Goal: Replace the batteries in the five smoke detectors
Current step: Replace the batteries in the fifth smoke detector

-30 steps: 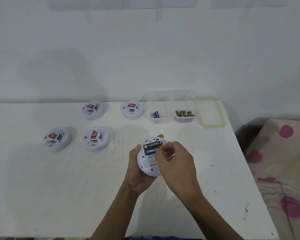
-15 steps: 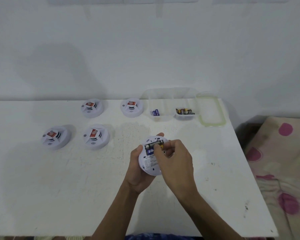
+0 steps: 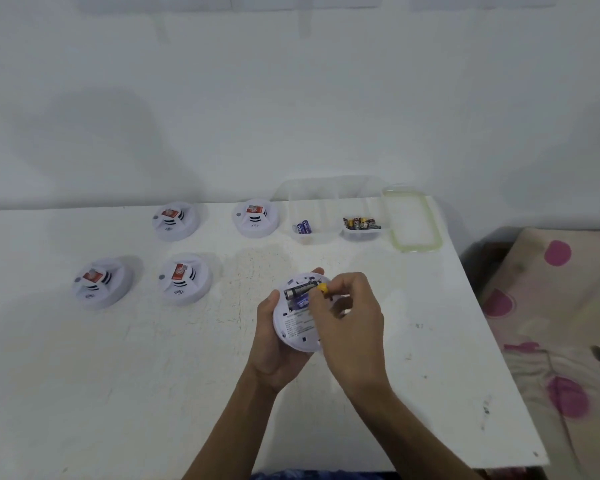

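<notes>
the smoke detector (image 3: 297, 325) in work is held over the white table (image 3: 153, 375), near its middle, turned with the back side up. its battery compartment is open, and inside lie a dark battery with a yellow end (image 3: 303, 290) and, just under it, a blue battery (image 3: 302, 299). the left hand (image 3: 274, 341) grasps the detector from the left and below, thumb on the left rim and fingertips showing at the top edge. the right hand (image 3: 350, 327) has its fingers curled and pinches the yellow end of the dark battery, which is tilted up a little at that end.

four other smoke detectors (image 3: 184, 278) sit face up on the table to the left, in two rows. behind the hands stands a clear plastic box (image 3: 329, 202) with blue batteries (image 3: 302, 227) in the left compartment and dark batteries (image 3: 361, 224) in the right one. its green-edged lid (image 3: 414, 221) lies just beside it on the right.
</notes>
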The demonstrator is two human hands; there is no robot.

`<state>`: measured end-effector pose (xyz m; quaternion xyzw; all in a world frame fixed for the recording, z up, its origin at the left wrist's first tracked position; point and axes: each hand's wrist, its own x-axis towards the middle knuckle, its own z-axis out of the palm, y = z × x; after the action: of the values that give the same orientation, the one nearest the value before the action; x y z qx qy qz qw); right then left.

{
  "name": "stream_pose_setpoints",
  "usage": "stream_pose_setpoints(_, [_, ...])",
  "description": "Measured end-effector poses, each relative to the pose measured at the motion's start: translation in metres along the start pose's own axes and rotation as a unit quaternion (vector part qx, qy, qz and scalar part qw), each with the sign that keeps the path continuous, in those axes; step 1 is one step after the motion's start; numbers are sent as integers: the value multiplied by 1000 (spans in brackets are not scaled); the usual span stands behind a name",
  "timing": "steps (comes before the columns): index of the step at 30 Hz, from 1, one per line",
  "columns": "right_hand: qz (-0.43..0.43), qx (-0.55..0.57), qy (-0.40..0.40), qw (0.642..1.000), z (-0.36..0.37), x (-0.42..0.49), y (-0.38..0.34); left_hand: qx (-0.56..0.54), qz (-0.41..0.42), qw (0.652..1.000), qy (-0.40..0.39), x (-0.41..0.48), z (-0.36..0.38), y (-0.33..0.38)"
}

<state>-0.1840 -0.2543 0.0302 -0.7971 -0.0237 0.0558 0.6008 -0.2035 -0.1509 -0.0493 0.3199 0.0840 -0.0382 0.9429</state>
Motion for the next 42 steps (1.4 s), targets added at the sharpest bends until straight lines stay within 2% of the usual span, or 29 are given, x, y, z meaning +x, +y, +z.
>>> stream_pose_setpoints(4, [-60, 95, 7, 994, -4, 5, 0, -45, -10, 999, 3, 1, -5, -2])
stream_pose_setpoints(7, [-81, 122, -53, 988, -10, 14, -3, -75, -16, 997, -13, 0, -4, 2])
stream_pose_setpoints(9, [-162, 40, -104, 981, -15, 22, -7, -65, -23, 998, -13, 1, -6, 2])
stream_pose_setpoints(11, [-251, -70, -165, 951, -18, 29, -10, -31, -12, 999, 12, 2, -9, 2])
stream_pose_setpoints(14, [-362, -262, -217, 868, -17, 38, -9, -15, 14, 1000, 14, 4, -13, -1])
stream_pose_setpoints(16, [-409, -346, -229, 813, -15, 46, -6, -49, 16, 997, 63, 8, -16, -2])
stream_pose_setpoints(17, [-420, -362, -238, 798, -14, 49, -6, -47, 24, 995, 79, 8, -15, -1])
stream_pose_setpoints(18, [-430, -369, -247, 786, -13, 52, -5, -32, 25, 997, 61, 8, -16, -1])
stream_pose_setpoints(20, [-444, -378, -258, 770, -11, 57, -5, -6, 19, 1000, -10, 5, -17, 2])
stream_pose_setpoints(22, [-460, -388, -258, 756, -9, 60, -5, -13, 9, 1000, 7, 5, -20, 4])
stream_pose_setpoints(23, [-467, -395, -260, 747, -9, 62, -6, 28, 29, 999, 32, 7, -18, 5])
stream_pose_setpoints(24, [-474, -402, -263, 738, -8, 64, -7, 21, 70, 996, 52, 3, -23, -1])
stream_pose_setpoints(26, [-478, -410, -275, 726, -9, 68, -9, -37, 72, 996, 38, -4, -42, 1])
stream_pose_setpoints(28, [-475, -416, -289, 720, -9, 72, -10, 89, 90, 985, 116, -5, -41, -1])
stream_pose_setpoints(29, [-470, -417, -296, 719, -10, 73, -10, 85, 54, 989, 112, -4, -35, -2])
stream_pose_setpoints(31, [-462, -412, -308, 723, -10, 74, -10, 43, -1, 999, -8, 5, -36, -9])
stream_pose_setpoints(33, [-454, -402, -312, 732, -10, 75, -9, 38, 7, 997, 63, 5, -44, -3])
stream_pose_setpoints(35, [-445, -386, -310, 746, -10, 76, -7, 24, -25, 997, 66, 9, -34, 10])
stream_pose_setpoints(36, [-439, -375, -307, 757, -10, 77, -6, 11, -48, 998, 41, 10, -29, 11])
stream_pose_setpoints(39, [-403, -305, -283, 815, -14, 76, -11, 5, -9, 997, -73, 16, -17, 6])
stream_pose_setpoints(40, [-372, -265, -277, 845, -17, 76, -15, 2, -27, 998, -62, 20, -22, 6])
stream_pose_setpoints(42, [-302, -195, -268, 894, -23, 85, -26, -33, -69, 991, -107, 19, -23, 10])
